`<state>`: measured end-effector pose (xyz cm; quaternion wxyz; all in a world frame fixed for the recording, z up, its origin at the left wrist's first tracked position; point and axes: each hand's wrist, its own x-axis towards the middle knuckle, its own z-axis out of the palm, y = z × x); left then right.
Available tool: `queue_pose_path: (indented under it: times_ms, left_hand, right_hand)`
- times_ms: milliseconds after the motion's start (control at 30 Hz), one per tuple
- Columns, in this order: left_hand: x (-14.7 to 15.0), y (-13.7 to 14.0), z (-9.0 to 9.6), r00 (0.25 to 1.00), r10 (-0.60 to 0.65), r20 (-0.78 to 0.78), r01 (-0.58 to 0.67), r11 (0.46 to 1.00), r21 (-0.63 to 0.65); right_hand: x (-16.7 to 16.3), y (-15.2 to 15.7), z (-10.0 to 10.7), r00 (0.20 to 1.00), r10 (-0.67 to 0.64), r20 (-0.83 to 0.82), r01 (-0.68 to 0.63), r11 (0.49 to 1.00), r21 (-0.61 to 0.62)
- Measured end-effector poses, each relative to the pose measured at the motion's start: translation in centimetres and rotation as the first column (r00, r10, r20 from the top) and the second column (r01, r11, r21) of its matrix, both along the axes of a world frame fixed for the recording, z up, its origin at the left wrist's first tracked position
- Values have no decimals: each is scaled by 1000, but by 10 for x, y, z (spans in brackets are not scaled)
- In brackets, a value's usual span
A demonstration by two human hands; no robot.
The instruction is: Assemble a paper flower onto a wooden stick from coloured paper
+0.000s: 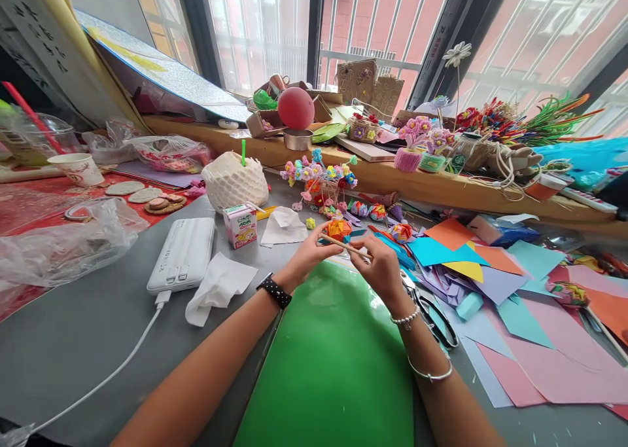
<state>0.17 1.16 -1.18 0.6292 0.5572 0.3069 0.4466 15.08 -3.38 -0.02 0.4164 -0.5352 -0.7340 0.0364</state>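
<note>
A thin wooden stick (pixel 338 242) spans the gap between my hands above the far end of a green mat (pixel 338 355). My left hand (pixel 310 256) pinches its left end, and my right hand (pixel 381 269) has its fingers closed round the right end. Something pale shows under the stick, too small to make out. Just beyond my fingertips sits an orange folded-paper flower (pixel 338 228), partly covered by my left hand. Scissors with black handles (pixel 436 319) lie right beside my right wrist.
Coloured paper sheets (pixel 520 329) spread over the right side. At left are a white power bank (pixel 181 254) with a cable, crumpled tissue (pixel 220 286), a small drink carton (pixel 240 226) and a peeled coconut (pixel 235 182). Crocheted flowers (pixel 318 175) stand at the back.
</note>
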Motion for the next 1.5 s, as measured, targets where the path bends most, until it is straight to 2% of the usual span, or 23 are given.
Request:
queue_pose_path:
  times_ms: [67, 133, 233, 333, 433, 500, 600, 700, 767, 867, 967, 1133, 1333, 1500]
  left_hand:
    - [-3, 2, 0, 1000, -17, -2, 17, 1000, -21]
    - [-5, 3, 1, 999, -36, -18, 35, 999, -30]
    - [-6, 3, 1, 992, -104, -67, 102, 994, -38]
    - [-5, 0, 1, 978, -168, -125, 158, 983, -91]
    - [-4, -2, 2, 980, -148, -136, 131, 983, -131]
    - [-2, -4, 4, 990, -80, -114, 63, 988, -142]
    - [1, -7, 8, 1000, -1, -14, -2, 980, -201]
    - [3, -10, 11, 992, -36, 118, 70, 951, -302]
    - [4, -11, 12, 985, -80, 152, 132, 918, -373]
    - [5, -12, 12, 975, -142, 172, 206, 864, -459]
    - [5, -13, 10, 959, -194, 207, 273, 830, -486]
    - [6, -14, 11, 930, -199, 309, 343, 773, -534]
    - [5, -14, 10, 918, -110, 382, 322, 768, -553]
    - [5, -14, 11, 899, -98, 426, 343, 764, -547]
  right_hand:
    - [2, 0, 2, 998, 43, -37, -43, 999, -9]
    - [5, 0, 4, 998, 29, -48, -28, 999, 14]
    - [9, 1, 4, 999, -37, 16, 36, 998, 57]
    - [9, 2, 2, 994, -52, 97, 47, 997, 54]
    - [9, 4, 0, 993, -19, 115, 15, 999, 40]
    - [9, 4, 0, 997, -30, 78, 27, 998, 50]
    - [10, 5, 1, 994, -112, -15, 113, 989, 99]
    - [11, 5, 2, 975, -196, -105, 210, 967, 147]
    - [12, 5, 2, 967, -213, -142, 235, 959, 159]
    - [9, 5, 1, 972, -178, -153, 204, 964, 170]
    - [5, 4, 0, 978, -125, -165, 155, 971, 183]
    - [-1, 2, -1, 973, -62, -224, 100, 982, 162]
    - [-3, 1, 1, 947, -7, -321, 40, 995, 97]
    - [-2, 2, 0, 932, 18, -362, -7, 999, 31]
